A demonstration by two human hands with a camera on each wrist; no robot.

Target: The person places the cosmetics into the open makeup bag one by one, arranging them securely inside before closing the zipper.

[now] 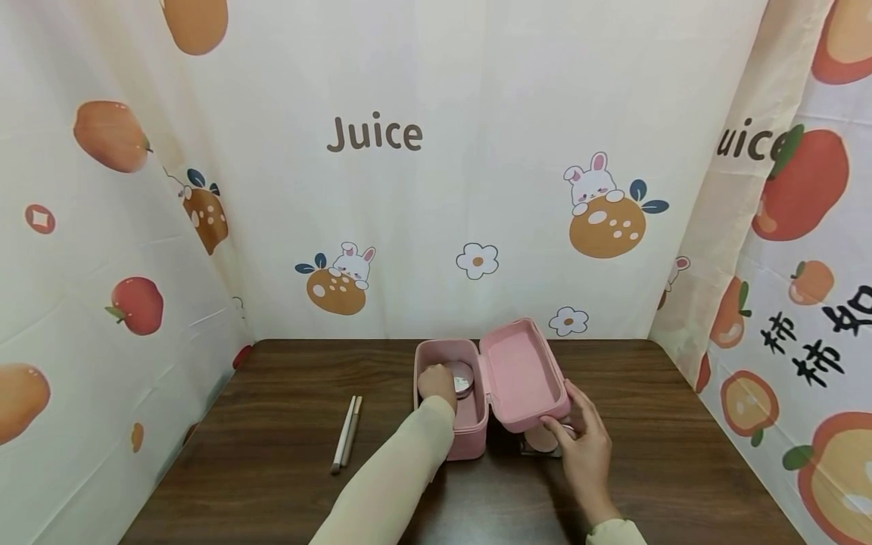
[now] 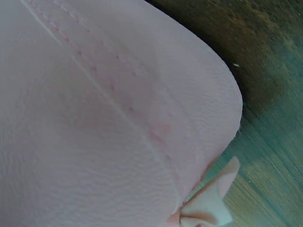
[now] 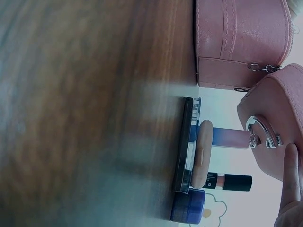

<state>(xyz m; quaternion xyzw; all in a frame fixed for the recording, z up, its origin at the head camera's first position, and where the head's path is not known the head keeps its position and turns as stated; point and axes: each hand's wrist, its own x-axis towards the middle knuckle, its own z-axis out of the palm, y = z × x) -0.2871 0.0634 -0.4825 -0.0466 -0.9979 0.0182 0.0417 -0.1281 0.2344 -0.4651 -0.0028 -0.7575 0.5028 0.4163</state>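
A pink zip-up case [image 1: 466, 445] stands on the table with its lid [image 1: 523, 371] swung out to the right. My left hand [image 1: 436, 382] reaches down into the case, its fingers hidden from view. Beside that hand lies a round item with a shiny top [image 1: 461, 378]. At the lid's near right corner, my right hand [image 1: 587, 443] grips the edge, thumb in front and fingers along the side. In the right wrist view, a finger [image 3: 291, 175] lies on the lid's outside, close to its metal-ringed handle [image 3: 262, 131]. Pink case wall [image 2: 94, 142] fills most of the left wrist view.
Partly under the lid are a beige puff [image 3: 202, 153] on a flat dark-edged box [image 3: 183, 146], a blue jar [image 3: 188, 207], a black-capped lipstick tube [image 3: 236, 182] and a blue-to-pink tube [image 3: 232, 137]. Two brushes [image 1: 347, 435] lie to the left. A printed curtain [image 1: 422, 197] hangs behind.
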